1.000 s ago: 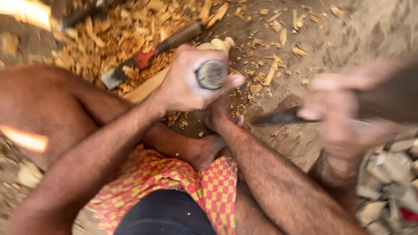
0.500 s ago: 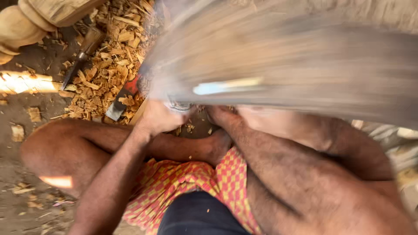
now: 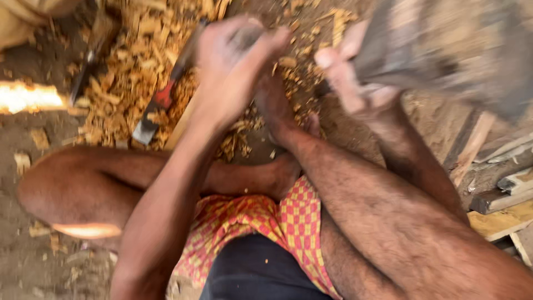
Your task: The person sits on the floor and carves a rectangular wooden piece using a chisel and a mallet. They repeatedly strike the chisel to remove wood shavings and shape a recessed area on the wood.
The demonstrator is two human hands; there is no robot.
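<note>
my left hand (image 3: 230,66) grips a chisel handle (image 3: 244,38) – my right hand (image 3: 355,83) clamps a blurred wooden mallet (image 3: 444,50) above the wood chips (image 3: 127,72).

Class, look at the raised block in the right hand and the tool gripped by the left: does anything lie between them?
Nothing visible does. The blurred block in the right hand is up beside the left hand, with only open air between them.
</note>
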